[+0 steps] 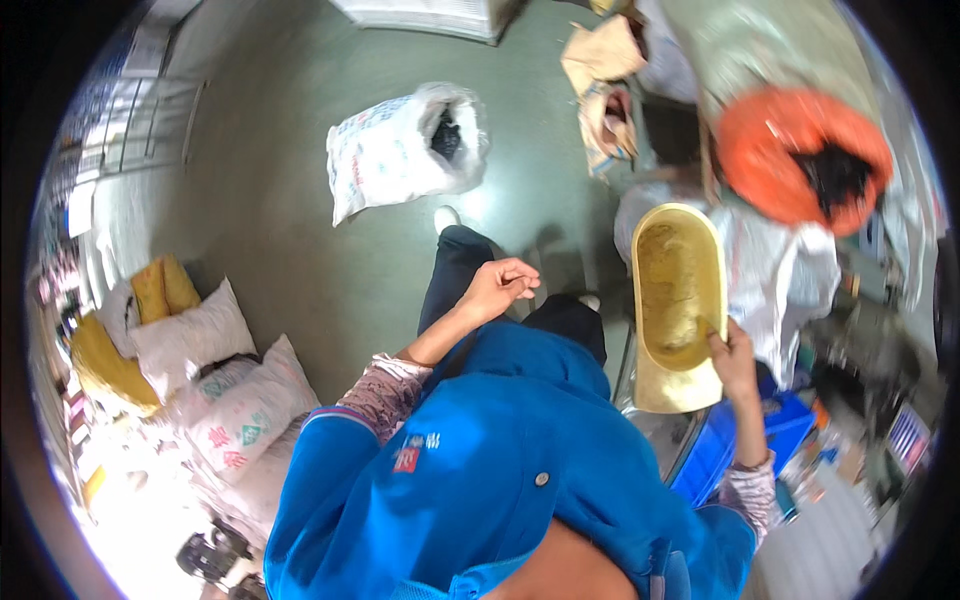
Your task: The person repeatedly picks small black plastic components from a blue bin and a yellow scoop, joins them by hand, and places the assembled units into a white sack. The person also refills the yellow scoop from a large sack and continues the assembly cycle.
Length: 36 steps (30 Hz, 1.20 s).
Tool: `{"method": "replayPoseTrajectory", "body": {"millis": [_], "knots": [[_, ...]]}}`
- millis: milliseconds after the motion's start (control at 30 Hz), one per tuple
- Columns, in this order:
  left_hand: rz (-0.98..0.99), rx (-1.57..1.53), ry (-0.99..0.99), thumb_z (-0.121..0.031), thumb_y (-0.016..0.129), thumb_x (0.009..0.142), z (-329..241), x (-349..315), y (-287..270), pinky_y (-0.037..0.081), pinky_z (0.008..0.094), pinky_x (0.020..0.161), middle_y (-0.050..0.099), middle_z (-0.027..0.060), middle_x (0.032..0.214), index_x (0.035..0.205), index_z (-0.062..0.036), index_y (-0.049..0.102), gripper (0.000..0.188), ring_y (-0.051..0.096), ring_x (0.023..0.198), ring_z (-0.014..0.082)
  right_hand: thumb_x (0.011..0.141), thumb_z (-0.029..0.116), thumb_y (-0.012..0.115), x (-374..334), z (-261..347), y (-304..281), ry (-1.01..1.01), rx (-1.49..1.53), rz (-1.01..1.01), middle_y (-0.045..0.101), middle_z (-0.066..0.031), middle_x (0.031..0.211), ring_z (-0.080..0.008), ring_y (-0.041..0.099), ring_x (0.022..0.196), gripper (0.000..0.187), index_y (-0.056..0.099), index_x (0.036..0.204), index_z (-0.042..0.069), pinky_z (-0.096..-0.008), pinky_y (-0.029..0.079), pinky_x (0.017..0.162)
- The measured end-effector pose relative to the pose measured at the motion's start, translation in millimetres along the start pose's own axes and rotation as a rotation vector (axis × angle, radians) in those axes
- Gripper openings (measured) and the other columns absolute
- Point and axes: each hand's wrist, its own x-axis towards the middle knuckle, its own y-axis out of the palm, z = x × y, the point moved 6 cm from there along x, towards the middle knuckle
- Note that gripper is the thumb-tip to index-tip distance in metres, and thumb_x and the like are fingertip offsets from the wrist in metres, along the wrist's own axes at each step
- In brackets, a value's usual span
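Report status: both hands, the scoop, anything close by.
Right hand grips yellow scoop at its near end. Left hand empty, loosely curled, raised. Orange sack beyond the scoop.

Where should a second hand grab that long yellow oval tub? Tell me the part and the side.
Take the long yellow oval tub by its far rounded rim, coming from the end opposite the right hand, which grips the near rim. The tub is long and shallow, so a grip at each end would likely balance it. The left hand is free.
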Motion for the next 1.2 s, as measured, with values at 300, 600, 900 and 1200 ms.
{"method": "replayPoseTrajectory", "body": {"millis": [300,600,900,1200], "knots": [[-0.626,-0.297,-0.243,-0.003,0.055,0.095,47.1,57.6,-252.0,0.056,0.0292,0.073,0.071,0.0136,0.098,0.108,0.0003,0.063,0.016,0.069,0.080,0.0183,0.081,0.016,0.061,329.0,79.9,313.7,-0.144,-0.291,0.386,0.069,-0.0222,0.100,-0.0360,0.067,0.097,0.036,0.063,0.113,0.000,-0.0427,0.052,0.081],[-0.927,-0.494,-0.455,-0.015,0.070,0.086,172.7,177.8,-345.9,0.055,0.0330,0.077,0.060,0.0184,0.123,0.133,0.0027,0.042,0.057,0.065,0.099,0.0226,0.086,0.008,0.060,569.4,163.1,598.4,-0.788,-1.136,0.233,0.056,-0.0221,0.116,-0.0301,0.070,0.080,0.036,0.054,0.119,-0.001,-0.0351,0.059,0.067],[-1.013,-0.415,-0.452,-0.032,0.083,0.072,299.1,304.8,-386.5,0.050,0.0441,0.085,0.044,0.0166,0.133,0.147,-0.0073,0.016,0.103,0.052,0.116,0.0317,0.092,0.007,0.049,606.7,100.3,656.3,-0.406,-1.161,0.411,0.025,-0.0524,0.136,-0.0409,0.069,0.093,0.060,0.033,0.149,0.014,-0.0371,0.059,0.076],[-1.100,-0.892,-0.299,-0.005,0.062,0.081,339.6,339.7,-466.8,0.048,0.0409,0.086,0.058,0.0127,0.115,0.126,-0.0050,0.053,0.046,0.057,0.105,0.0265,0.090,0.007,0.053,583.0,90.5,672.2,-0.453,-1.125,0.418,0.027,-0.0567,0.129,-0.0464,0.069,0.087,0.062,0.033,0.148,0.006,-0.0380,0.059,0.074]]}}
